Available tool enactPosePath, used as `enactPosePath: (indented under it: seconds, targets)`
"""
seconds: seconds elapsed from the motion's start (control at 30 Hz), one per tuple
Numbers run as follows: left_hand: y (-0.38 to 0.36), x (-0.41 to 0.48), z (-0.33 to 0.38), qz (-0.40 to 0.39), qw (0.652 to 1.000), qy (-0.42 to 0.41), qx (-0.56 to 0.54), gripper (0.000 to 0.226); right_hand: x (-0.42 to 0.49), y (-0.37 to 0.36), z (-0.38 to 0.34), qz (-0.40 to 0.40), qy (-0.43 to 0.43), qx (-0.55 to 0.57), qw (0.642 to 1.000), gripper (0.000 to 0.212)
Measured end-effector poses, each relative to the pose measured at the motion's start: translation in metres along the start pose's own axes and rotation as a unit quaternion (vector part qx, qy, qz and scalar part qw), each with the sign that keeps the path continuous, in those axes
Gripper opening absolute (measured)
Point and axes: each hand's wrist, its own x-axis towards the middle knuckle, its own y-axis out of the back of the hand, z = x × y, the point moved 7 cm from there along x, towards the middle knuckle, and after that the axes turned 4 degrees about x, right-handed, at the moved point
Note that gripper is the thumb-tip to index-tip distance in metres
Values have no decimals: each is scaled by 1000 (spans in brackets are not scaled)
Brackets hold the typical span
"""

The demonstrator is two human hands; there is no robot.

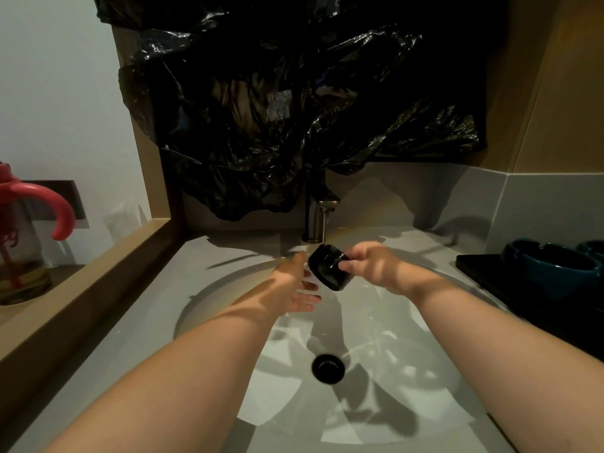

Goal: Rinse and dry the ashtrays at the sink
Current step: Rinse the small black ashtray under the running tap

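A black ashtray [328, 267], tilted on its side, is pinched in the right hand [372, 264] under the running faucet [318, 220], above the sink [215, 289]. The left hand [299, 282] lies open beside it, fingers straight. Rinsing appears under way; next, likely turning it and drying, while teal ashtrays [552, 266] wait on a dark tray [474, 266].

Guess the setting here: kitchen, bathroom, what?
Probably a bathroom vanity: round basin set in a counter, a short metal tap running over it, a teal ashtray waiting on a black tray.
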Motion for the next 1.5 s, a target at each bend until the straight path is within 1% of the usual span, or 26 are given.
enactPosePath:
  seconds: [0.03, 0.07, 0.13, 0.2, 0.27, 0.3, 0.37, 0.43, 0.5, 0.6, 0.67, 0.73, 0.8, 0.87, 0.93, 1.0, 1.1, 1.17, 1.2, 1.27, 1.33, 1.43, 1.5]
  targets:
    - [0, 1, 0, -3, 1000, -5, 4, 54, 0, 3, 9, 7, -32, 78, 996, 18]
    - [0, 2, 0, -6, 1000, -13, 2, 52, 0, 3, 17, 1, -64, 168, 984, 16]
    - [0, 2, 2, -14, 999, -28, -6, 49, -3, -2, 23, -16, -109, 333, 936, 23]
    - [-2, 3, 4, -25, 999, -38, -16, 46, -3, -4, 25, -17, -129, 444, 887, 30]
    - [-5, 4, 5, -37, 998, -43, -33, 43, -4, -8, 22, -30, -138, 509, 849, 28]
    - [-7, 4, 5, -39, 997, -44, -42, 42, -5, -10, 20, -39, -142, 519, 842, 26]
    - [-8, 4, 8, -39, 995, -50, -72, 42, -6, -14, 16, -49, -149, 521, 839, 20]
    - [-5, 5, 11, -24, 993, -55, -101, 41, -5, -17, 16, -42, -153, 525, 836, 18]
    - [0, 9, 12, -7, 992, -60, -112, 39, -3, -20, 16, -41, -153, 514, 843, 20]
    - [3, 9, 11, 10, 994, -73, -84, 36, -2, -26, 19, -44, -169, 452, 875, 25]
    - [6, 9, 11, 24, 994, -77, -73, 37, -2, -27, 21, -38, -176, 425, 887, 30]
    - [7, 9, 11, 29, 994, -72, -75, 33, -2, -28, 22, -33, -182, 418, 890, 30]
    - [6, 7, 11, 20, 993, -62, -95, 29, -3, -30, 23, -36, -192, 419, 887, 26]
    - [3, 5, 11, 6, 992, -58, -111, 32, -4, -30, 26, -44, -209, 413, 885, 25]
    - [1, 3, 12, -11, 992, -63, -111, 34, -4, -30, 33, -46, -232, 387, 891, 30]
    - [-1, 2, 14, -20, 992, -68, -104, 35, -4, -28, 41, -39, -263, 386, 883, 33]
    - [-2, 2, 18, -16, 992, -77, -96, 36, -5, -29, 48, -39, -294, 436, 850, 34]
    - [-2, 2, 19, -14, 992, -86, -96, 35, -6, -31, 48, -43, -298, 463, 834, 33]
    - [-1, 2, 20, -13, 991, -90, -94, 36, -6, -32, 45, -43, -291, 467, 834, 31]
    - [1, 4, 18, -5, 992, -91, -82, 37, -6, -32, 35, -32, -260, 446, 856, 27]
    - [2, 6, 15, 3, 994, -86, -65, 38, -5, -29, 24, 2, -222, 404, 887, 24]
    - [2, 7, 13, 6, 996, -81, -37, 40, -1, -16, 14, 70, -161, 275, 945, 30]
    - [1, 8, 11, 7, 997, -76, -23, 39, 1, -6, 5, 99, -111, 169, 974, 35]
